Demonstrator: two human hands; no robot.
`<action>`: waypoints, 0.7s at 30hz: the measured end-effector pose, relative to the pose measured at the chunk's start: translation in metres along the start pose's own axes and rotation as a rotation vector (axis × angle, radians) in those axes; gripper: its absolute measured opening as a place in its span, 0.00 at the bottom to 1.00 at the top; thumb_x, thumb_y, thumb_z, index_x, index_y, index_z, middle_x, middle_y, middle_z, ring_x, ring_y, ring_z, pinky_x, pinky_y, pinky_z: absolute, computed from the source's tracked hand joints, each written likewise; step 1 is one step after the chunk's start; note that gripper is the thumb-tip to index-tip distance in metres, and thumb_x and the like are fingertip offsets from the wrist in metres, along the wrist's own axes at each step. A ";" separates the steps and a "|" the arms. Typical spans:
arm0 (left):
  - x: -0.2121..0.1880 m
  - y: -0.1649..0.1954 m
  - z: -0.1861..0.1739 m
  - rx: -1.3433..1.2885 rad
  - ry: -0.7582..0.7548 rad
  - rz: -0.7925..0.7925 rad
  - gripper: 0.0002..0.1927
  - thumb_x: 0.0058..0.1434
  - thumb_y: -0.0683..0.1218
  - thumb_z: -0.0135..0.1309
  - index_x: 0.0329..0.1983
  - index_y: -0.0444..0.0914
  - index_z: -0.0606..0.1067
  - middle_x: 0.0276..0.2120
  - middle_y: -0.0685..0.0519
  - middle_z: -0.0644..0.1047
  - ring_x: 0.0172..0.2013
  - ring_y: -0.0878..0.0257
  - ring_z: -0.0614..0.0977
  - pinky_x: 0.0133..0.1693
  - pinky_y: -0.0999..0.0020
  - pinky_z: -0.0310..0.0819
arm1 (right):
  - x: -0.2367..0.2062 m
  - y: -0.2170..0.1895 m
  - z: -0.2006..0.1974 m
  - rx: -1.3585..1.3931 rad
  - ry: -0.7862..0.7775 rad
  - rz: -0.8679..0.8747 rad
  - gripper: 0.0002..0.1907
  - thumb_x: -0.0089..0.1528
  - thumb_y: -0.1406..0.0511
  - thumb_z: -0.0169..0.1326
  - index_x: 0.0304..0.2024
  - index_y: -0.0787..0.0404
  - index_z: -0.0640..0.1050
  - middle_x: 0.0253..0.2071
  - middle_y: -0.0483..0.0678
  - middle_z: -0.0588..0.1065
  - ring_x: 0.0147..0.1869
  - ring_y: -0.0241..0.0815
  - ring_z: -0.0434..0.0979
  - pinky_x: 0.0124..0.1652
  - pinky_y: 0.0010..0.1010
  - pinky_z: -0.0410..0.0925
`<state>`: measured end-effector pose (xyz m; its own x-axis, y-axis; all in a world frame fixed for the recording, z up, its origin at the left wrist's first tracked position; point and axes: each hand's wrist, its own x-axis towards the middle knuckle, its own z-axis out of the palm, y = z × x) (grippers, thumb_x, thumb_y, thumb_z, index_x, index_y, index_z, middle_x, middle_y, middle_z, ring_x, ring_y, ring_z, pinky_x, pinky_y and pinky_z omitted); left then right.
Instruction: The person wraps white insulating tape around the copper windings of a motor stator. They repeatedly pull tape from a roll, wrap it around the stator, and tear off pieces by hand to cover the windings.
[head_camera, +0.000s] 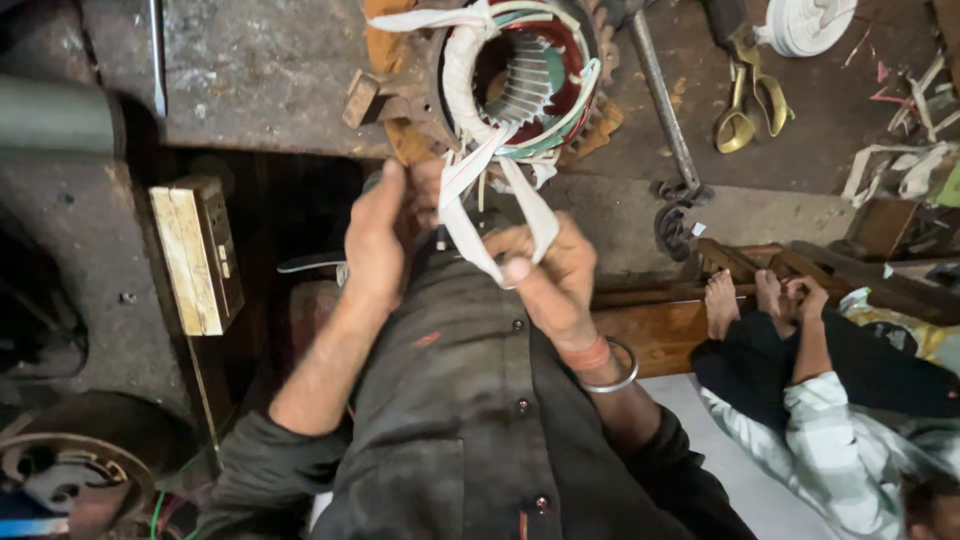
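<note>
A motor stator (520, 80) with wound coils wrapped in white cloth tape stands on the worn bench (260, 70) above my hands. A loose strip of white tape (470, 215) hangs from its lower edge. My left hand (378, 240) pinches the strip near the stator. My right hand (545, 275), with a metal bangle and red thread at the wrist, grips the lower loop of the same tape. My dark grey shirt fills the bottom middle.
A long metal rod (662, 100), yellow-handled scissors (750, 95) and a roll of white tape (805, 22) lie on the bench at the right. A switch box (198, 255) hangs at the left. Another person sits at the lower right, hand on bare feet (745, 295).
</note>
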<state>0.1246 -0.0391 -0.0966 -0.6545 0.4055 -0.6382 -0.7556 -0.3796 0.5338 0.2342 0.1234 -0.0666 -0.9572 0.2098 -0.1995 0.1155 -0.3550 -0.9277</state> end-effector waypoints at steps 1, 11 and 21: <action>0.005 0.005 0.001 -0.104 0.015 -0.077 0.22 0.71 0.53 0.39 0.46 0.33 0.79 0.36 0.54 0.83 0.36 0.67 0.83 0.42 0.72 0.76 | 0.002 0.003 -0.001 0.037 0.012 -0.043 0.06 0.68 0.71 0.52 0.44 0.64 0.69 0.36 0.54 0.76 0.43 0.43 0.78 0.60 0.40 0.69; -0.015 -0.025 0.025 -0.043 -0.029 0.060 0.09 0.70 0.45 0.55 0.40 0.33 0.77 0.35 0.53 0.80 0.35 0.70 0.77 0.40 0.72 0.71 | 0.024 0.004 -0.010 0.496 0.031 0.165 0.07 0.70 0.74 0.45 0.50 0.64 0.68 0.33 0.44 0.68 0.27 0.36 0.70 0.31 0.28 0.65; -0.093 -0.016 0.056 1.075 0.051 0.981 0.13 0.67 0.49 0.60 0.28 0.38 0.77 0.30 0.52 0.77 0.35 0.62 0.77 0.40 0.63 0.68 | 0.037 -0.003 -0.061 0.344 -0.291 0.698 0.19 0.71 0.60 0.47 0.53 0.71 0.76 0.32 0.44 0.71 0.23 0.27 0.61 0.24 0.18 0.56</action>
<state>0.1961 -0.0246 -0.0144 -0.9242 0.3167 0.2137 0.3164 0.3211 0.8926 0.2145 0.1876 -0.0902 -0.7312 -0.3894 -0.5601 0.6660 -0.5851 -0.4626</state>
